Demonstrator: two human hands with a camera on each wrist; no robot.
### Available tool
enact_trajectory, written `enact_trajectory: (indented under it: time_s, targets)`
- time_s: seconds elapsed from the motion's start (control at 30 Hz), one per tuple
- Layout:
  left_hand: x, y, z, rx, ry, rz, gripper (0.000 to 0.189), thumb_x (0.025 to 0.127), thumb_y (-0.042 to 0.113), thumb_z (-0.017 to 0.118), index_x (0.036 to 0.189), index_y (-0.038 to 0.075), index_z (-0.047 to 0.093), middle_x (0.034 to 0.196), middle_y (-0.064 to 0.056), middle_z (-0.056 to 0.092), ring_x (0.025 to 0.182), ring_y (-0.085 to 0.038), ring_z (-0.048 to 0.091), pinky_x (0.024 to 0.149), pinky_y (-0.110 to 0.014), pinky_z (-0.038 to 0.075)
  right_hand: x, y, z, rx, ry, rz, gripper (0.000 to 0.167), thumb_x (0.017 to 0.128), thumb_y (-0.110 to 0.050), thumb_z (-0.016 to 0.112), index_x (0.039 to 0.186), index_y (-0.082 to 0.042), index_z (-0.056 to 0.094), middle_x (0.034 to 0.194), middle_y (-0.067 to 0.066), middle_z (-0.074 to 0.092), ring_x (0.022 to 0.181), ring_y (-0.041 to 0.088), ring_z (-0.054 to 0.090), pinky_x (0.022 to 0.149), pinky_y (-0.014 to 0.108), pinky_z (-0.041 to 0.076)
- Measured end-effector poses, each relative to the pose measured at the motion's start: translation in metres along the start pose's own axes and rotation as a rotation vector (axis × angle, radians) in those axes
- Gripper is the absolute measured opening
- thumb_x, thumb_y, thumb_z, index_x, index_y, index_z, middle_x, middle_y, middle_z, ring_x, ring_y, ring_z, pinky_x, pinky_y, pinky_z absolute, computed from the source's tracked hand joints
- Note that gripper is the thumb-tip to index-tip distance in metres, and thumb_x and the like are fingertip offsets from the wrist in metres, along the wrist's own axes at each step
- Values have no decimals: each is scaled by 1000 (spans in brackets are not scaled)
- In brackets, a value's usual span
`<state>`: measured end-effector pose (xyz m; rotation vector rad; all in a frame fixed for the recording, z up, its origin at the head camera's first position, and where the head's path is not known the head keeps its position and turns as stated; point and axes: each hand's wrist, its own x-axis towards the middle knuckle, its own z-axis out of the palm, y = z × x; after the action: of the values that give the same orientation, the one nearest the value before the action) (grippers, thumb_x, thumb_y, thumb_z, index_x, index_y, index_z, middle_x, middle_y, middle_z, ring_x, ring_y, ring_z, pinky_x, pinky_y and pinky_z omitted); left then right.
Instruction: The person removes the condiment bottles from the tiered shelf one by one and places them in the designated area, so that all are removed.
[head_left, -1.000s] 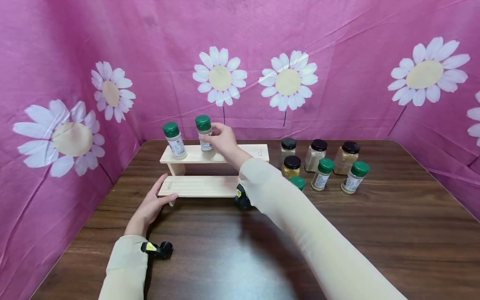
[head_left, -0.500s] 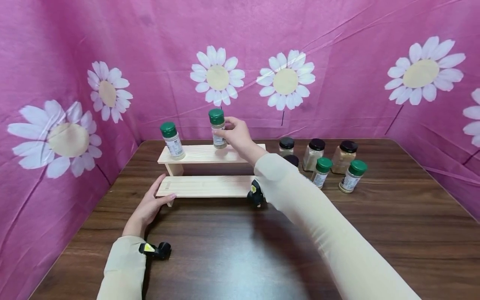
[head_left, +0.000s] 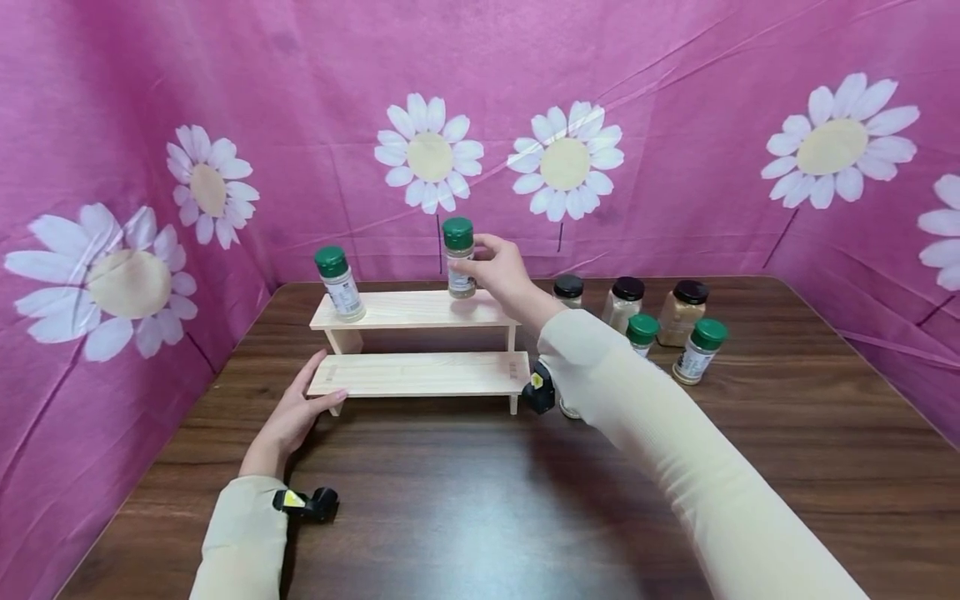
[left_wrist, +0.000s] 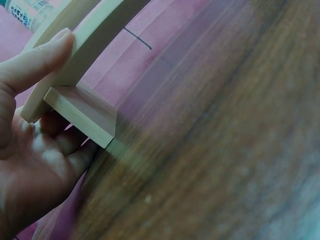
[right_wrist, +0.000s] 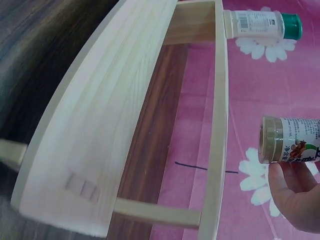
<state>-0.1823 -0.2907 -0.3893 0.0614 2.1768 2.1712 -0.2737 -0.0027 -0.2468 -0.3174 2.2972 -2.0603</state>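
Note:
My right hand (head_left: 504, 271) pinches a green-capped spice jar (head_left: 460, 275) between thumb and fingers, upright over the right part of the rack's upper board (head_left: 397, 310). In the right wrist view a gap shows between this jar's base (right_wrist: 270, 140) and the board's edge. At the left end of that board stands another green-capped spice jar (head_left: 344, 292). My left hand (head_left: 288, 417) grips the left end of the lower board (head_left: 427, 375) of the two-tier wooden rack, thumb on top. In the left wrist view its fingers reach under the board, beside the rack's leg (left_wrist: 82, 117).
Right of the rack stand several jars: black-lidded ones, among them a square tan-filled jar (head_left: 678, 321), and green-capped ones, including a spice jar (head_left: 693, 362) at the far right. My right sleeve (head_left: 637, 417) covers some. A pink flowered cloth (head_left: 495, 67) hangs behind the wooden table (head_left: 420, 500).
My right hand has carried the spice jar rightward along the upper board and lifted it slightly. The left hand keeps its grip on the lower board; the whole view has shifted slightly.

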Motion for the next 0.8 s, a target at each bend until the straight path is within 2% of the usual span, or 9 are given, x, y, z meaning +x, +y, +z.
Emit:
enact_trajectory:
  time_s: [0.3,0.53,0.8]
  targets:
    - [-1,1,0,8,-4,2,81,80,-4,54,139,8,-1,139,-18,9,121,-24,17,99,-30,17,-3,2,-21,-3,2,28,43,76,-7,66,116,-6,51,107,11,54,96,23,51,75,34,45]
    - [0,0,1,-2,0,0,81,80,-4,54,138,7,0,138,-18,10,120,-24,18,99,-31,17,-9,2,-37,-34,-16,17,43,77,-9,65,117,-6,51,110,13,52,99,24,49,79,37,43]
    - [0,0,0,-10,1,-11,82,80,-4,55,139,7,-1,139,-18,9,121,-25,17,99,-31,16,-19,2,-57,-10,-26,27,44,77,-6,63,118,-4,49,113,15,50,103,27,47,84,39,39]
